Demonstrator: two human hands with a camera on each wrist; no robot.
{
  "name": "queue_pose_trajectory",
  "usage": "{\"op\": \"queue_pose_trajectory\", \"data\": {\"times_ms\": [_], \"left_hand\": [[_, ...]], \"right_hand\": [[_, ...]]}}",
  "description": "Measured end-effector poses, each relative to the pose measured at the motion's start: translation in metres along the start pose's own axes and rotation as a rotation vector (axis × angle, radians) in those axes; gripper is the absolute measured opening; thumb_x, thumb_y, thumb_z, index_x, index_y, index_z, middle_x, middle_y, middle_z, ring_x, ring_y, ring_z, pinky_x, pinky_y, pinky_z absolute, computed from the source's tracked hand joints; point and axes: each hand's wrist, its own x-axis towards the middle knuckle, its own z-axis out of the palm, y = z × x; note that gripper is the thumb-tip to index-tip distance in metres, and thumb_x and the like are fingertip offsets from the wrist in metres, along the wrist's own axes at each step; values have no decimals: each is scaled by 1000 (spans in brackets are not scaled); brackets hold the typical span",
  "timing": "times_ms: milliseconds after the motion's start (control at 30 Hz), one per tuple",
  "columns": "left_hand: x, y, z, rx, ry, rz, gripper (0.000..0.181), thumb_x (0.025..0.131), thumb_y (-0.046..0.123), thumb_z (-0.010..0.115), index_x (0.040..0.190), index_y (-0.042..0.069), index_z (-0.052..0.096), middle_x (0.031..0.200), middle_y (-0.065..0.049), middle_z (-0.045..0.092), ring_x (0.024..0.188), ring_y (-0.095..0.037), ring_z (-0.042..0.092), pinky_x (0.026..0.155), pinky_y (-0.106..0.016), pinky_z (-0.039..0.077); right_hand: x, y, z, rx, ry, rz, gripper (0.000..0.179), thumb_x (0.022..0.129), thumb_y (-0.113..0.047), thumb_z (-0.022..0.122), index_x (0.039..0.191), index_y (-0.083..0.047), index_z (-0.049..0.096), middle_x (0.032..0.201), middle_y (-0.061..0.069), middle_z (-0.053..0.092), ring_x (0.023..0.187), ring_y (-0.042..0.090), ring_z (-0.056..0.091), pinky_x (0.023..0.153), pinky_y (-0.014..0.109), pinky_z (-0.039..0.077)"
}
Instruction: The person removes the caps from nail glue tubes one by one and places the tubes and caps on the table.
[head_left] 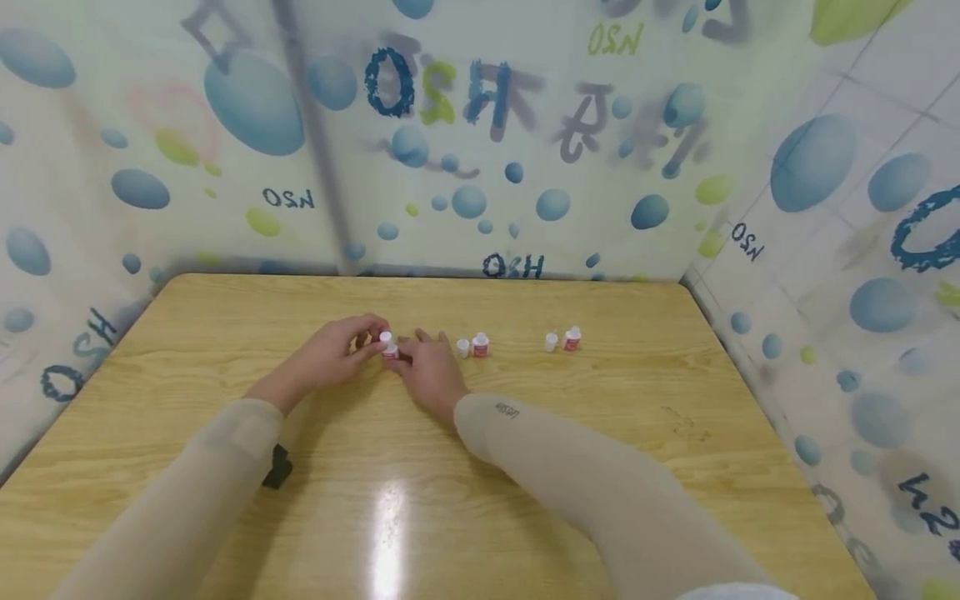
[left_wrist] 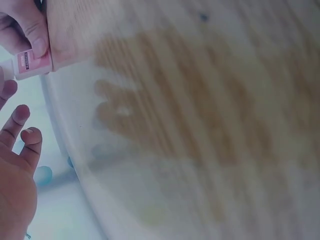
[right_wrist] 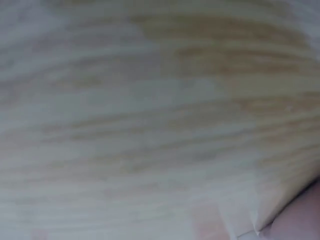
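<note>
A small bottle point(head_left: 390, 353) with a red-and-white label stands upright on the table, left of centre. My left hand point(head_left: 330, 352) pinches its white cap point(head_left: 386, 337) from the left. From the other side my right hand point(head_left: 433, 371) holds the bottle's body. In the left wrist view, the right thumb presses on the pink label point(left_wrist: 34, 60), while the left hand point(left_wrist: 15, 190) has its fingertips at the cap end. The right wrist view shows mostly blurred table, with part of the right hand point(right_wrist: 300, 217) in the lower corner.
Right of my hands stand a similar bottle point(head_left: 480, 347) with a small white cap-like piece point(head_left: 462, 348) beside it. Farther right are another bottle point(head_left: 572, 339) and white piece point(head_left: 551, 342). A dark object point(head_left: 278, 468) shows beside the left sleeve. Patterned walls point(head_left: 465, 200) border the wooden table point(head_left: 600, 400).
</note>
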Motion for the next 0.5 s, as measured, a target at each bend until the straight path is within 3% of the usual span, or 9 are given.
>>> {"op": "queue_pose_trajectory", "data": {"times_ms": [233, 500], "left_hand": [[-2, 1, -1, 10, 1, -3, 17, 109, 24, 63, 120, 12, 65, 89, -3, 60, 78, -18, 52, 67, -31, 44], [-1, 2, 3, 27, 29, -15, 18, 109, 28, 64, 118, 13, 66, 88, -2, 60, 78, -18, 52, 70, -33, 43]], "right_hand": [[1, 3, 2, 3, -23, 12, 36, 105, -41, 64, 136, -25, 73, 151, -2, 64, 154, 32, 47, 132, 59, 24], [1, 5, 3, -28, -17, 0, 37, 106, -41, 63, 139, -24, 71, 151, -1, 64, 153, 32, 49, 131, 59, 26]]}}
